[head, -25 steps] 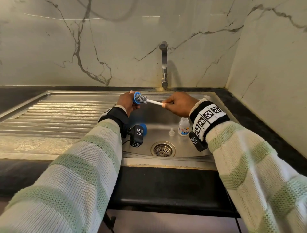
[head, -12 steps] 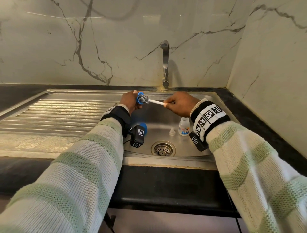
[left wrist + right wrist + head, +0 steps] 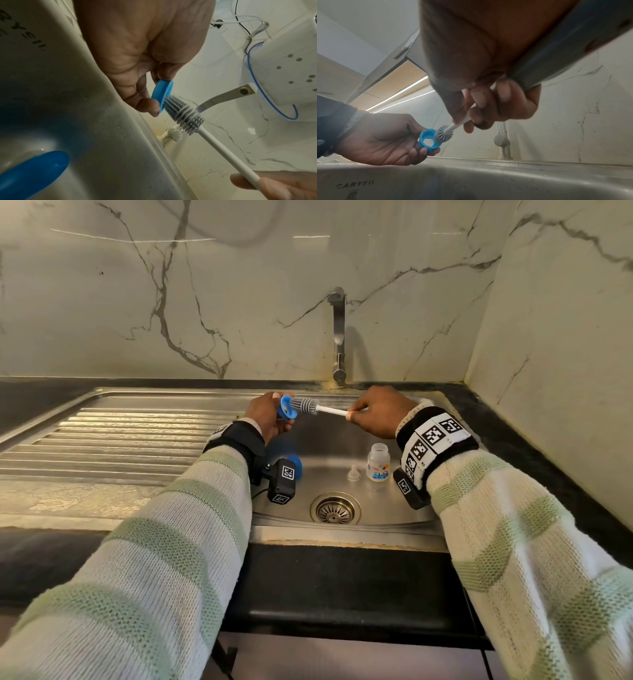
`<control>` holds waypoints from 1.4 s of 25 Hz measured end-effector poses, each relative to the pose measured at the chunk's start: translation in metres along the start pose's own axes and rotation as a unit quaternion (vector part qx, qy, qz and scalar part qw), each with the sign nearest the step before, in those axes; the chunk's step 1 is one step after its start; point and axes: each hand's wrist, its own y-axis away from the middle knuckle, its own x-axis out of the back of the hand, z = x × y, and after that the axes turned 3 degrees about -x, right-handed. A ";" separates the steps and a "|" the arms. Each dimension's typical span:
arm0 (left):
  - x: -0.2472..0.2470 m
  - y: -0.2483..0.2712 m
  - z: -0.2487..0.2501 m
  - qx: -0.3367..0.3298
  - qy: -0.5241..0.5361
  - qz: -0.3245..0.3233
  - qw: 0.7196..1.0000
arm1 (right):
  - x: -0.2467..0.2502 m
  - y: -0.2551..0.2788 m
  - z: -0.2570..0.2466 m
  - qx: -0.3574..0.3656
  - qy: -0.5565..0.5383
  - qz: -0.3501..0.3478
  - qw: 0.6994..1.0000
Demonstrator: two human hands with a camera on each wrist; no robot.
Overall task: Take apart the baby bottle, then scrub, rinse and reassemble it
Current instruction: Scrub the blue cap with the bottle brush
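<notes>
Stamped lettering "CARYSIL" on the sink (image 3: 471, 180) inner wall, bottle (image 3: 377, 462) label print — too small to read

A home kitchen. A stainless steel sink (image 3: 394, 508) with ribbed drainboard (image 3: 102, 440) is set into a dark countertop (image 3: 342, 577); a tap (image 3: 338, 337) rises from veined marble walls (image 3: 205, 302) beyond the fingers (image 3: 359, 405).

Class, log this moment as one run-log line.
step: scrubbing | left hand: holds blue plastic collar ring | right hand: holds white-handled grey bottle brush
</notes>
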 end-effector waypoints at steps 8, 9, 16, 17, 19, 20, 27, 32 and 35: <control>-0.004 0.006 0.007 0.063 0.069 -0.004 0.996 | -0.008 0.003 -0.009 0.018 -0.123 -0.009 0.992; -0.004 0.006 0.007 0.066 0.073 -0.005 0.995 | -0.009 0.003 -0.009 0.019 -0.121 -0.003 0.992; -0.002 0.004 0.007 0.075 0.093 -0.002 0.993 | -0.008 0.005 -0.009 0.015 -0.136 0.005 0.991; -0.002 0.004 0.008 0.074 0.098 -0.002 0.992 | -0.008 0.006 -0.009 0.016 -0.135 0.004 0.991; -0.002 0.004 0.009 0.073 0.114 0.004 0.991 | -0.008 0.008 -0.010 0.007 -0.170 -0.028 0.985; -0.001 0.004 0.010 0.071 0.125 0.010 0.990 | -0.009 0.008 -0.011 0.008 -0.177 -0.035 0.984; -0.001 0.002 0.013 0.039 0.167 0.060 0.983 | -0.010 0.007 -0.010 0.007 -0.165 -0.034 0.986; 0.000 -0.004 0.010 0.023 0.170 0.077 0.982 | -0.010 0.008 -0.006 -0.002 -0.169 -0.038 0.985; -0.002 -0.004 0.009 0.017 0.161 0.077 0.984 | -0.012 0.007 -0.008 0.003 -0.172 -0.032 0.985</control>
